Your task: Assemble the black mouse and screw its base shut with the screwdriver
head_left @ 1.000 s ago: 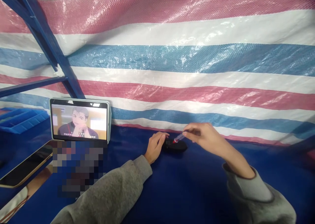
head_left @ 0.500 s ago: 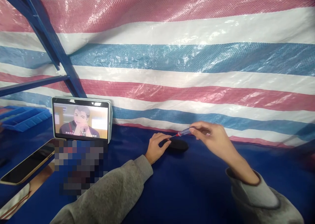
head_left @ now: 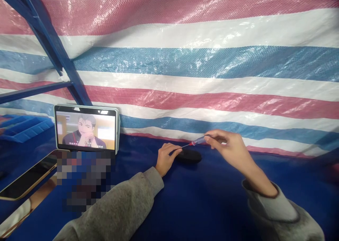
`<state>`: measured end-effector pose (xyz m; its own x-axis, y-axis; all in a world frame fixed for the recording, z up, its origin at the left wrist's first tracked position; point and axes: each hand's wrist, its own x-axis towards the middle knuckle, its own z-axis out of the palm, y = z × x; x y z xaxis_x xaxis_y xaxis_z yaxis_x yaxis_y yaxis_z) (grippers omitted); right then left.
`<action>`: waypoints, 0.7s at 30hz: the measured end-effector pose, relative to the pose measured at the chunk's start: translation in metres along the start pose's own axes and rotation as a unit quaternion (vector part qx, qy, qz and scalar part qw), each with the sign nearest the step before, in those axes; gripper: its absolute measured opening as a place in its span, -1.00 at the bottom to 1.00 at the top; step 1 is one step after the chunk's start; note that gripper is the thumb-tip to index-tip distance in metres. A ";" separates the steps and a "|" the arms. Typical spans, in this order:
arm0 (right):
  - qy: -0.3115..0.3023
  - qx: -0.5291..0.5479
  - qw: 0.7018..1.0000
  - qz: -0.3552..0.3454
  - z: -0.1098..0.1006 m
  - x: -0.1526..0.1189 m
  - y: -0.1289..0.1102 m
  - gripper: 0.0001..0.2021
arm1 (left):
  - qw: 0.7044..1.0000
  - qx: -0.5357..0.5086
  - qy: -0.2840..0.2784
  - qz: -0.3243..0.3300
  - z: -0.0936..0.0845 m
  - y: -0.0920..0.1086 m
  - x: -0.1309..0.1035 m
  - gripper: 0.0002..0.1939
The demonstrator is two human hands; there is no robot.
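Observation:
My right hand [head_left: 225, 143] grips the clear bluish handle of a small screwdriver [head_left: 198, 141] with a red collar. Its thin shaft slants down to the left, toward the fingertips of my left hand [head_left: 166, 158]. There, thumb and forefinger are pinched together at the screwdriver's tip; whatever they hold is too small to make out. Directly below the shaft, a flat black oval object [head_left: 191, 157] lies on the blue table surface [head_left: 201, 198], its left end beside my left fingers.
On the left stands a tablet [head_left: 86, 128] playing a cartoon. A phone [head_left: 31, 174] is in front of it, with another person's forearm [head_left: 43, 195] beneath. Blue trays [head_left: 26, 128] sit farther left. Behind the table hangs a striped plastic sheet [head_left: 185, 64], beside a blue metal frame [head_left: 53, 39].
Left thumb and forefinger have closed more tightly at the screwdriver's tip. The right hand keeps nearly the same place. The view has shifted very slightly.

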<state>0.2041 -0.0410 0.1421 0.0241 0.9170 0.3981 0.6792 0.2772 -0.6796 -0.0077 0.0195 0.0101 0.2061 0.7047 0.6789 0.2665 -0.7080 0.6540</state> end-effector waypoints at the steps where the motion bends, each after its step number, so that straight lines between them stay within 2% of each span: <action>1: 0.002 0.005 1.000 0.001 0.000 0.000 0.000 -0.71 | 1.000 -0.003 0.004 0.001 0.000 0.000 0.000 -0.84; 13: -0.030 0.084 0.995 0.033 0.003 0.003 0.009 -0.73 | 0.998 -0.041 0.055 -0.015 0.000 0.001 -0.001 -0.86; 21: -0.074 0.115 0.988 0.067 0.009 0.007 0.010 -0.64 | 0.993 -0.066 0.087 -0.040 -0.002 0.004 0.000 -0.84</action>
<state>0.2042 -0.0296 0.1328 -0.0154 0.9772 0.2119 0.4919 0.1919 -0.8492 -0.0089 0.0164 0.0132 0.0196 0.7482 0.6631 0.1469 -0.6582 0.7384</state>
